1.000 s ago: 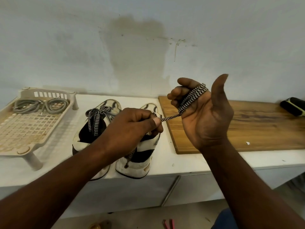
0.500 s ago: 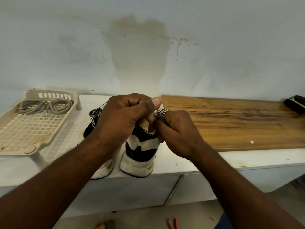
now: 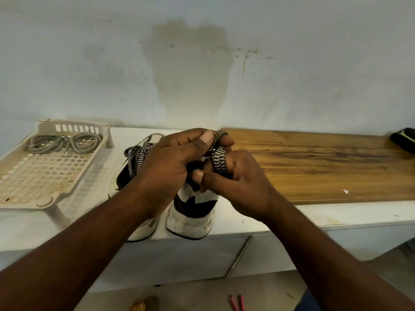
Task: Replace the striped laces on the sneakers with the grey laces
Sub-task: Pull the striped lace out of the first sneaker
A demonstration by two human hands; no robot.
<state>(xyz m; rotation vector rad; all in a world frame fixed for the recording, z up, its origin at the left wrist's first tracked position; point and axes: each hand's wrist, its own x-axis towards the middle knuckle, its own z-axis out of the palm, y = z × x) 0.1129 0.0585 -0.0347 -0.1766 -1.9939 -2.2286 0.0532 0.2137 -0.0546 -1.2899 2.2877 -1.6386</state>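
The right hand [image 3: 242, 189] had its fingers curled, a striped lace [image 3: 219, 161] wound round them in a coil. The left hand [image 3: 170, 167] pinched that lace's end between thumb and forefinger, above the right sneaker [image 3: 193, 212]. The left sneaker [image 3: 146, 230] beside it wore a second striped lace [image 3: 135, 157]. The grey laces [image 3: 65, 142] lay coiled at the far end of the tray [image 3: 22, 206], left; a wooden board [image 3: 325, 167] lay right.

The striped lace [image 3: 219, 161] is black-and-white chevron. The grey laces [image 3: 65, 142] lie in a beige lattice tray [image 3: 47, 176]. The sneakers [image 3: 190, 223] are white with black panels, and the board [image 3: 318, 167] is streaked brown.
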